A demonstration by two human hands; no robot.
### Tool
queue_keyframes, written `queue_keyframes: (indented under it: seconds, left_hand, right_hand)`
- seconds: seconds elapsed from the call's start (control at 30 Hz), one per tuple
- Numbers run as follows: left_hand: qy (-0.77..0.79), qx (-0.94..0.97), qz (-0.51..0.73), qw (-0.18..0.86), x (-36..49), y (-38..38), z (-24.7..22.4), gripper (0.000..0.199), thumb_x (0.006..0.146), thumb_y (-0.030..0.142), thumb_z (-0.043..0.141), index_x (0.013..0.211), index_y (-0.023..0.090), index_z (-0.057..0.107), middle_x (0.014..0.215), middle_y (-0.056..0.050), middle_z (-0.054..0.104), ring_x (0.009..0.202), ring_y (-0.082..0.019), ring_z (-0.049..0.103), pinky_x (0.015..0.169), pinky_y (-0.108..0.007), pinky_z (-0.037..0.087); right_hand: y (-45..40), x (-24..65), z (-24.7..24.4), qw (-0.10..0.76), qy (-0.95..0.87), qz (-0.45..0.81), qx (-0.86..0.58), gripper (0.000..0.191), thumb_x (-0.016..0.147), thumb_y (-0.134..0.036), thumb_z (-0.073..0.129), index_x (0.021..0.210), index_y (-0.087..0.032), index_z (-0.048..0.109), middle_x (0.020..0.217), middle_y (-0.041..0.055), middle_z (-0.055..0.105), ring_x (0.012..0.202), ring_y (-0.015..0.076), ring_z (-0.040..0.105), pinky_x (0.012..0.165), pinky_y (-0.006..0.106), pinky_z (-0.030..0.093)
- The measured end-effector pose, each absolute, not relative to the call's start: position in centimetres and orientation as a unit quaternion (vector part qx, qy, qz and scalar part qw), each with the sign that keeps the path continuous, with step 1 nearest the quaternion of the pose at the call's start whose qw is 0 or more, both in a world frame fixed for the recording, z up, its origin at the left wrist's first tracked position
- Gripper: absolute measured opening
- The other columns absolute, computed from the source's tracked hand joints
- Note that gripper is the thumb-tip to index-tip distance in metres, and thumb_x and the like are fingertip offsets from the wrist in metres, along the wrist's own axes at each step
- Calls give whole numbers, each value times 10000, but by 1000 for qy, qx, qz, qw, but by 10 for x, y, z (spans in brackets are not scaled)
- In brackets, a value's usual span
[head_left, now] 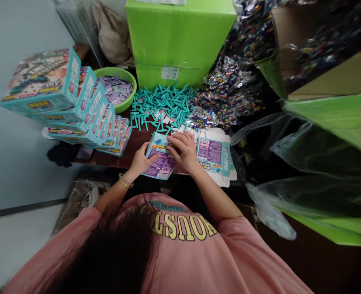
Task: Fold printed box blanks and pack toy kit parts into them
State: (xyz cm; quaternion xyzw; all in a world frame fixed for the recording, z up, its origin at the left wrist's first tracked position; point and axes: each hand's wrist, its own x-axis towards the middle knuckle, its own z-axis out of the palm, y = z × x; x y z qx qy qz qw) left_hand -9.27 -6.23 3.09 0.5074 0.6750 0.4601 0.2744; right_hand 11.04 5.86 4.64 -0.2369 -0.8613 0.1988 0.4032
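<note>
A teal and purple printed carton (161,161) lies at the table's front edge between my hands. My left hand (143,160) grips its left side, thumb across the printed face and fingers partly hidden at the edge. Over the carton's upper right side, my right hand (184,150) is bent with its fingers closed at the edge; what lies under the fingertips is hidden. Just right of it rests a stack of flattened cartons (213,152) with white flaps. Behind the hands spreads a heap of teal T-shaped plastic pieces (165,102).
Several filled boxes (42,83) are stacked at left, leaning in steps. A green basin (132,92) holds small purple packets (116,87). A large green box (180,41) stands behind the pieces. Clear bags of colourful beads (229,85) pile up at right, beside plastic sheeting (309,151).
</note>
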Motion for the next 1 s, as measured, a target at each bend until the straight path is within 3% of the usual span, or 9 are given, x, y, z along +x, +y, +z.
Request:
queue_keyframes:
  seconds: [0.1,0.17,0.37,0.63,0.7,0.8,0.87,1.0]
  left_hand:
    - [662,486,472,322,-79,-61,30,398,828,461,757,1089,177,662,1018,-55,767,899,-222,711,850,-319,556]
    - [655,468,481,348,-75,-59,27,382,833,466,742,1064,170,671,1010,-59,771,896,-221,713,850,-321,557]
    - [675,431,524,288,-96,-51,20,427,828,501,742,1083,166,677,1057,-88,779,960,-244,726,914,-353,560]
    - [669,464,492,308,-101,-47,18,421,837,511,736,1067,163,681,1030,-75,783,935,-237,723,869,-334,567]
    - [671,467,487,308,-96,-45,16,403,842,503,727,1053,163,675,1014,-77,783,922,-237,721,863,-337,565]
    - [669,458,500,305,-90,-42,15,394,858,504,711,1056,166,667,1032,-85,781,929,-235,723,871,-339,566]
    - [669,458,503,301,-89,-41,15,406,867,523,705,1062,169,663,1040,-84,778,936,-233,724,875,-337,567]
    - [674,472,493,283,-91,-42,17,436,867,568,705,1055,177,657,1029,-80,774,945,-239,727,891,-347,572]
  right_hand:
    - [61,112,41,385,-870,215,-222,246,992,-408,667,1206,-323,751,1122,39,764,1130,268,684,1208,597,348]
    - [64,115,36,385,-868,218,-227,247,993,-431,666,1195,-318,754,1117,34,771,1100,258,696,1196,587,364]
    - [68,133,29,453,-797,285,-281,645,937,-526,722,1513,-308,529,1442,119,655,1257,300,655,1129,545,477]
    - [54,124,0,481,-719,385,-321,290,939,-459,711,1150,-260,725,1228,102,750,1229,272,679,1113,492,509]
    - [51,120,-10,487,-666,448,-344,400,939,-502,686,1253,-254,685,1319,121,712,1216,260,683,1088,477,530]
    - [47,116,-21,500,-605,509,-353,712,918,-555,681,1531,-266,466,1552,173,546,1215,251,676,1046,450,557]
    - [46,118,-22,506,-593,516,-356,784,910,-552,688,1580,-278,385,1582,186,508,1194,246,679,1026,438,565]
    - [48,127,-13,506,-606,473,-391,525,928,-512,675,1377,-264,562,1400,137,628,1105,214,688,1003,400,570]
